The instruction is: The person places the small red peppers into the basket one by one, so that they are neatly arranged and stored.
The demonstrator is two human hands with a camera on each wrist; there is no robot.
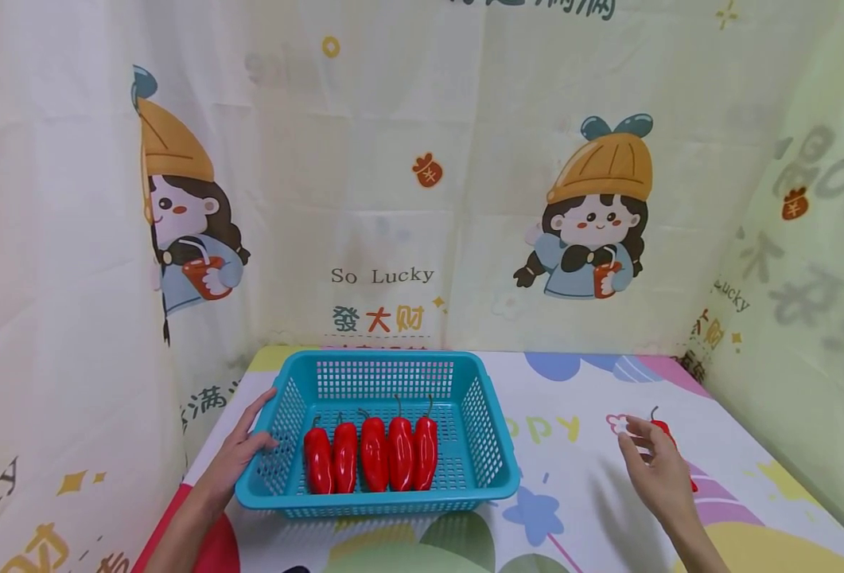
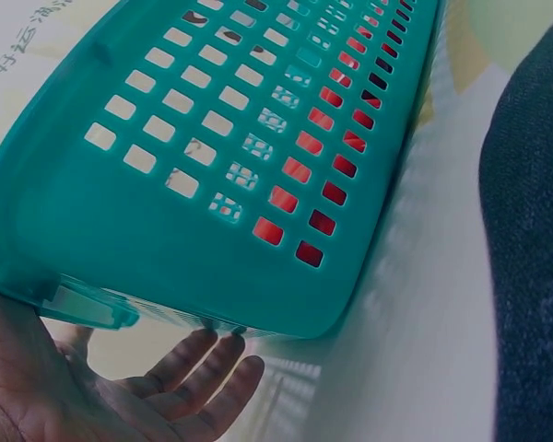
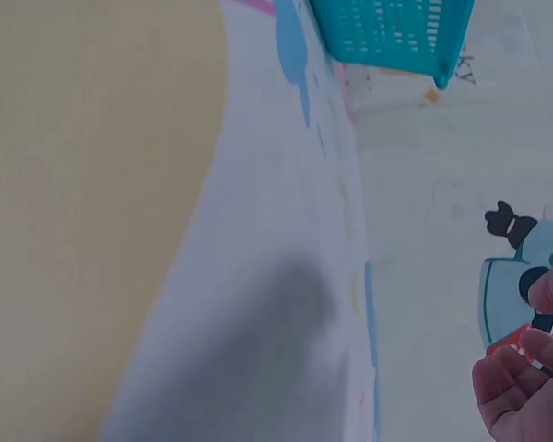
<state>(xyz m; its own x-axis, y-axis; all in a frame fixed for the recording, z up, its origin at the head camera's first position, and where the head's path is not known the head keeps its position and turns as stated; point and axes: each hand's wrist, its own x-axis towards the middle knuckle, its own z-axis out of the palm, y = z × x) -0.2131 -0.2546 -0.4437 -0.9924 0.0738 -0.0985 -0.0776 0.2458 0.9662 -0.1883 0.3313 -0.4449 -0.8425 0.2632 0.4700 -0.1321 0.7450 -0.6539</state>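
Observation:
Several red chili peppers lie side by side in a teal plastic basket, stems toward the far side. At the basket's left end, my left hand holds the rim; in the left wrist view that hand has its fingers against the end wall. My right hand hovers over the table at the right, fingers loosely bent. Behind it, partly covered, lies another red chili pepper. The right wrist view shows the right hand with no pepper visible between its fingers.
A colourful printed cover lies over the table. Pale curtains with cartoon prints stand at the back and both sides. The left curtain comes close to the left arm. In the left wrist view, dark cloth shows at the right.

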